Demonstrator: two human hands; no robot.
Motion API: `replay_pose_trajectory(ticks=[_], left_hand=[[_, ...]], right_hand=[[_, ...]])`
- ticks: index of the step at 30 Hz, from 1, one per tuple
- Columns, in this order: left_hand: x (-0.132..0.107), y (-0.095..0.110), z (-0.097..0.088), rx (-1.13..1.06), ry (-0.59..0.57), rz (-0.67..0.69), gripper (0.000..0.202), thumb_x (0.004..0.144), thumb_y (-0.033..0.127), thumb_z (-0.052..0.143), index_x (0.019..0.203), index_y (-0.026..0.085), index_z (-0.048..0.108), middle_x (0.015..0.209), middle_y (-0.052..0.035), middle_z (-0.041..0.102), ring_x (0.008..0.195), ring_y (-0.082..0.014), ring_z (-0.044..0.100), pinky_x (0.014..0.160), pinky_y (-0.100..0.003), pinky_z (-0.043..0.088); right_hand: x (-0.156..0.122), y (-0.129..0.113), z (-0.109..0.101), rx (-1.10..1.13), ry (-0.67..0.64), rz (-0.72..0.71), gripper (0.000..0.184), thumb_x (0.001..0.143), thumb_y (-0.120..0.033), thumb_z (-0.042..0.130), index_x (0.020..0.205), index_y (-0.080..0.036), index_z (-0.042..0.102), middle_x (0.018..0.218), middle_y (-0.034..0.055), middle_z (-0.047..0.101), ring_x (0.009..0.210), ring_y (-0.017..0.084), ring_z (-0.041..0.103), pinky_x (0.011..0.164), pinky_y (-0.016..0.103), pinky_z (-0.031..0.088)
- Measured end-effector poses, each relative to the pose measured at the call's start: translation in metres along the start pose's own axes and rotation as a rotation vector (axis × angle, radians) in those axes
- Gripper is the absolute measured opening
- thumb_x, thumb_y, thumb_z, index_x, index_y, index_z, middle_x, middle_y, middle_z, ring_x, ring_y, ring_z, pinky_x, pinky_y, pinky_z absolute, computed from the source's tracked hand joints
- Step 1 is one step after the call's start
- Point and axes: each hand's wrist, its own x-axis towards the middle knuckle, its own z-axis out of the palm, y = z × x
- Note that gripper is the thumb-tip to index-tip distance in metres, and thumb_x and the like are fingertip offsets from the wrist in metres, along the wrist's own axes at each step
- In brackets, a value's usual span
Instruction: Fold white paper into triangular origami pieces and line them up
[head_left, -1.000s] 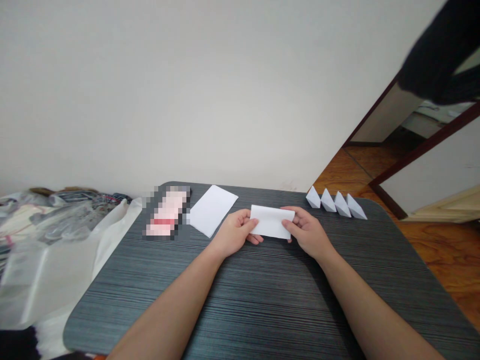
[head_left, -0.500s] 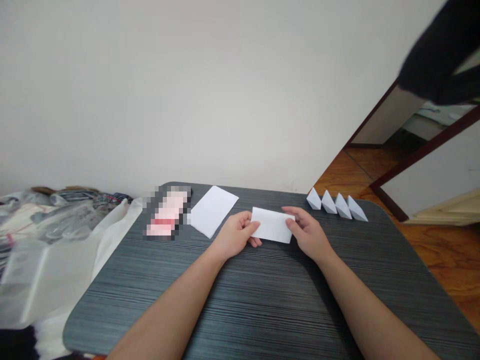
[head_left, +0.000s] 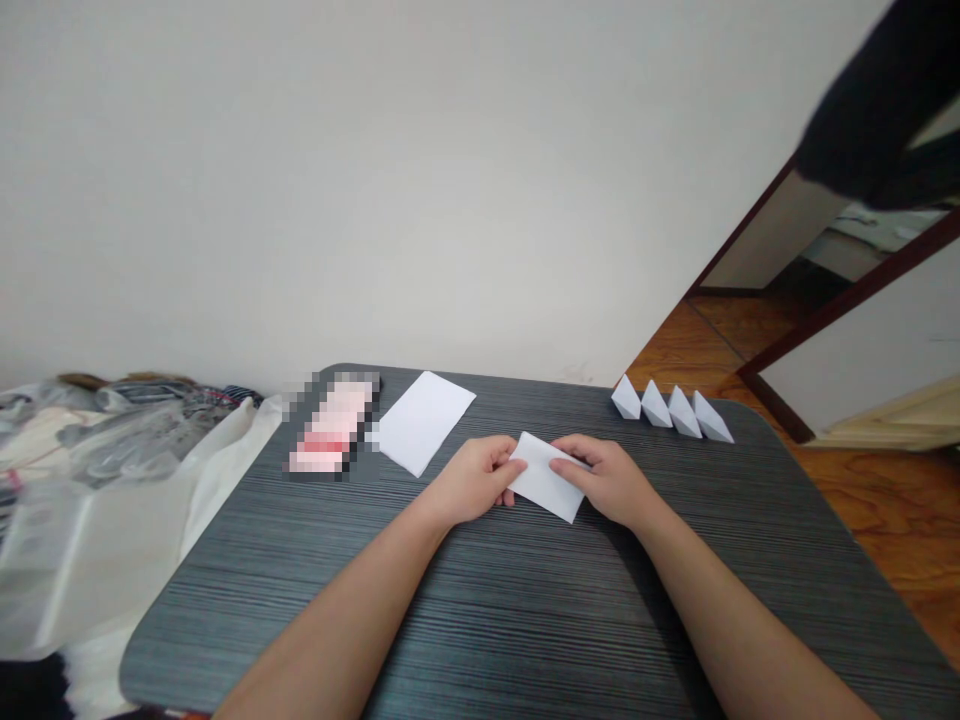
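Two hands, one left hand [head_left: 476, 480] and one right hand [head_left: 611, 482], are gripping one small white paper [head_left: 546, 482] over one dark table [head_left: 517, 630]. Four pointed paper shapes [head_left: 657, 406] are sitting in one row, while one larger white paper [head_left: 425, 422], either sheet or stack, and one pixelated pink item [head_left: 337, 415] are lying there too. Clear plastic pieces [head_left: 112, 560] nearby are overlapping too much for counting.

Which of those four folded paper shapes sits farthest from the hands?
The rightmost folded shape: the other three stand to its left in the row, nearer the right hand.
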Motion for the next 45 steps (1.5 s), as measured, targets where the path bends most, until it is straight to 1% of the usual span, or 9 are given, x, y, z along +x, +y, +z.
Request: replay_pose_trajectory(ticks=[4, 8, 10, 14, 18, 26, 34, 40, 45], left_hand=[[-0.0011, 0.0023, 0.0007, 0.065, -0.005, 0.007, 0.024, 0.086, 0.035, 0.044, 0.081, 0.015, 0.057, 0.054, 0.0006, 0.056, 0.047, -0.0104, 0.05, 0.046, -0.019, 0.035], [-0.0019, 0.0044, 0.0023, 0.187, -0.028, 0.042, 0.023, 0.086, 0.032, 0.043, 0.075, 0.016, 0.056, 0.053, 0.0019, 0.054, 0.049, -0.0103, 0.049, 0.048, -0.02, 0.033], [-0.0017, 0.0057, 0.0029, 0.27, -0.052, 0.06, 0.024, 0.085, 0.032, 0.044, 0.07, 0.016, 0.053, 0.054, 0.0024, 0.052, 0.049, -0.0097, 0.047, 0.048, -0.02, 0.031], [-0.0011, 0.0088, 0.0029, 0.426, -0.098, 0.136, 0.024, 0.083, 0.031, 0.048, 0.064, 0.016, 0.049, 0.058, 0.0029, 0.048, 0.054, -0.0089, 0.041, 0.05, -0.02, 0.027], [-0.0011, 0.0099, 0.0031, 0.478, -0.136, 0.148, 0.024, 0.084, 0.03, 0.047, 0.065, 0.016, 0.049, 0.059, 0.0033, 0.047, 0.055, -0.0086, 0.04, 0.051, -0.021, 0.025], [-0.0001, 0.0071, 0.0044, 0.513, -0.111, 0.177, 0.023, 0.084, 0.031, 0.047, 0.066, 0.016, 0.049, 0.059, 0.003, 0.047, 0.055, -0.009, 0.04, 0.051, -0.021, 0.024], [0.0007, 0.0081, 0.0035, 0.487, -0.1, 0.181, 0.021, 0.084, 0.029, 0.047, 0.068, 0.016, 0.052, 0.061, 0.0025, 0.049, 0.056, -0.0095, 0.042, 0.051, -0.021, 0.025], [0.0009, 0.0084, 0.0039, 0.474, -0.108, 0.174, 0.02, 0.083, 0.028, 0.047, 0.068, 0.016, 0.054, 0.061, 0.0021, 0.051, 0.057, -0.0099, 0.043, 0.052, -0.021, 0.027], [0.0006, 0.0093, 0.0037, 0.36, -0.076, 0.126, 0.021, 0.084, 0.031, 0.047, 0.077, 0.016, 0.06, 0.063, 0.0014, 0.053, 0.058, -0.0102, 0.045, 0.052, -0.02, 0.029]], right_hand=[[-0.0005, -0.0003, -0.002, 0.018, -0.026, -0.01, 0.017, 0.082, -0.027, 0.056, 0.094, -0.02, 0.066, 0.087, 0.0031, 0.069, 0.077, 0.019, 0.062, 0.067, 0.028, 0.046], [-0.0008, -0.0028, -0.0048, 0.085, -0.132, -0.031, 0.022, 0.084, -0.025, 0.053, 0.102, -0.02, 0.065, 0.097, 0.0045, 0.068, 0.084, 0.019, 0.062, 0.07, 0.028, 0.047], [-0.0006, -0.0044, -0.0055, 0.123, -0.186, -0.029, 0.022, 0.084, -0.025, 0.054, 0.103, -0.019, 0.064, 0.098, 0.005, 0.068, 0.084, 0.019, 0.062, 0.07, 0.027, 0.047], [-0.0002, -0.0054, -0.0034, 0.131, -0.248, -0.008, 0.019, 0.082, -0.027, 0.057, 0.096, -0.017, 0.064, 0.087, 0.0044, 0.067, 0.073, 0.017, 0.061, 0.063, 0.025, 0.046], [-0.0002, -0.0033, 0.0015, 0.066, -0.229, 0.022, 0.015, 0.081, -0.027, 0.058, 0.087, -0.016, 0.065, 0.073, 0.0016, 0.065, 0.063, 0.014, 0.058, 0.056, 0.023, 0.043], [-0.0006, -0.0044, 0.0023, -0.041, -0.149, 0.042, 0.018, 0.082, -0.03, 0.055, 0.075, -0.016, 0.064, 0.062, -0.0007, 0.061, 0.056, 0.011, 0.053, 0.05, 0.02, 0.037], [-0.0009, -0.0011, 0.0027, -0.064, -0.148, 0.068, 0.024, 0.084, -0.033, 0.053, 0.073, -0.016, 0.064, 0.057, -0.0017, 0.057, 0.051, 0.01, 0.048, 0.046, 0.02, 0.032], [0.0004, -0.0056, 0.0012, -0.052, -0.154, 0.053, 0.028, 0.086, -0.032, 0.049, 0.07, -0.015, 0.065, 0.059, -0.0007, 0.059, 0.054, 0.01, 0.05, 0.049, 0.02, 0.034], [-0.001, -0.0022, 0.0021, 0.015, -0.088, 0.097, 0.028, 0.086, -0.033, 0.05, 0.07, -0.015, 0.064, 0.061, -0.0001, 0.059, 0.054, 0.011, 0.05, 0.048, 0.021, 0.035]])
